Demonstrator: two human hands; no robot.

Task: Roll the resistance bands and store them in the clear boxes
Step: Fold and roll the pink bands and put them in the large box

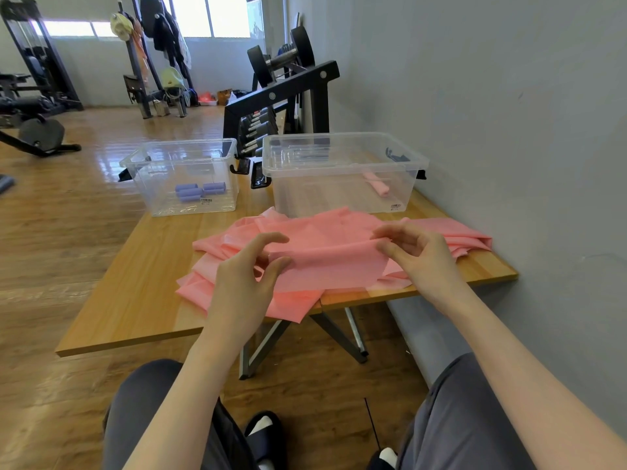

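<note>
At near table edge, left hand (244, 276) and right hand (419, 256) pinch thin pink band (325, 262), fingers curled on its raised fold. Band smooth, matte, crumpled in loose flat layers on glossy wooden table (135, 300), one corner hanging over edge. Beyond: clear plastic box (342, 171), rigid, rectangular, holding pink roll (376, 184); smaller box (185, 174) holding purple rolls (198, 191), cylindrical.
</note>
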